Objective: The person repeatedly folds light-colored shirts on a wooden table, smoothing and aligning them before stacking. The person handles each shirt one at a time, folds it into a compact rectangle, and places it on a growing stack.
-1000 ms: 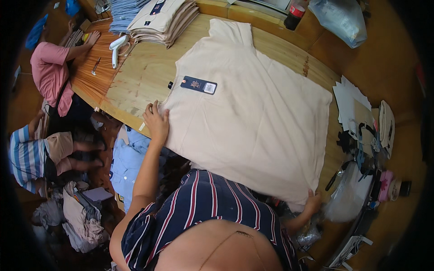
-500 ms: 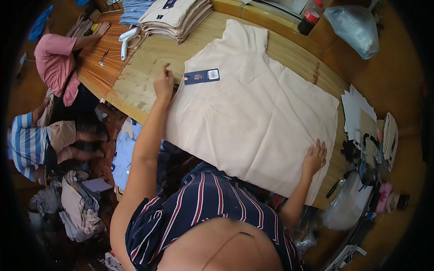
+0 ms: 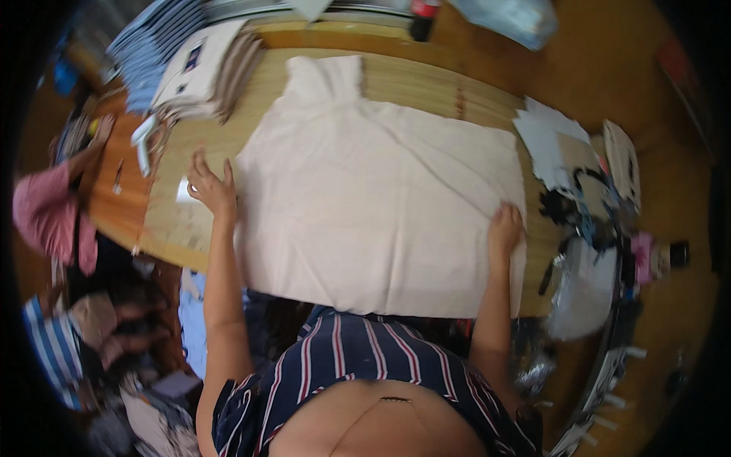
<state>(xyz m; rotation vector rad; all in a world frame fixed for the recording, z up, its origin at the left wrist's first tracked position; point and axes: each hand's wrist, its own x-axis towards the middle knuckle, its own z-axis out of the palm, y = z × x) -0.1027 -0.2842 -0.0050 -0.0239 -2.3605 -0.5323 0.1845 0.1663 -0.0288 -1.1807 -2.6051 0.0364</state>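
A cream shirt (image 3: 365, 206) lies spread on the wooden table in front of me, its collar end pointing away. My left hand (image 3: 213, 189) is just off the shirt's left edge, thumb and fingers apart. Beside its fingers a white card tag (image 3: 185, 191) shows on the tabletop; whether a finger touches it I cannot tell. At the shirt's right side, my right hand (image 3: 505, 228) has its fingers curled in, gripping the cloth near the edge.
Folded cream shirts (image 3: 202, 72) and blue shirts (image 3: 152, 46) are stacked at the far left, near a white handheld device (image 3: 143, 145). Papers (image 3: 552, 141) and a clear plastic bag (image 3: 586, 297) lie right. A person in pink (image 3: 57, 213) sits left. A bottle (image 3: 422, 19) stands behind.
The navy tag that lay on the shirt is gone from there; a white tag now shows beside my left hand. My left hand's fingers have spread, and my right hand's flat fingers have curled onto the cloth.
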